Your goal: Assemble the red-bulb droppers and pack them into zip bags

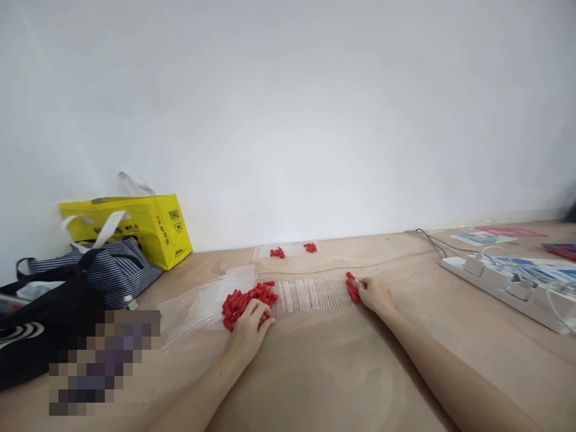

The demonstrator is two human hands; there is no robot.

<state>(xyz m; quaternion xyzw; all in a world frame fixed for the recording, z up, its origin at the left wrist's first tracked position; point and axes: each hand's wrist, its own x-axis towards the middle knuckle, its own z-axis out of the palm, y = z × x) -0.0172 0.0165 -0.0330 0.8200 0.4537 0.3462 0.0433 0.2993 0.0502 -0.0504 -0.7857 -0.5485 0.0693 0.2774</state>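
My left hand (249,330) rests at the near edge of a heap of small red elongated pieces (234,305). Its fingers are curled, with red showing between thumb and forefinger. To the right of the heap lies a row of thin, clear-whitish sticks (306,296), set side by side. At the row's right end, my right hand (374,295) pinches a red piece (350,276) at its fingertips; a few more red pieces (353,292) lie just below. What exactly the red pieces are, I cannot tell.
Clear plastic bags (198,303) lie left of the heap. Near the wall, another clear bag (294,251) bears red pieces. A yellow bag (171,231), a striped bag (119,273) and a black bag (49,324) stand left. A power strip (508,294) with cables lies right.
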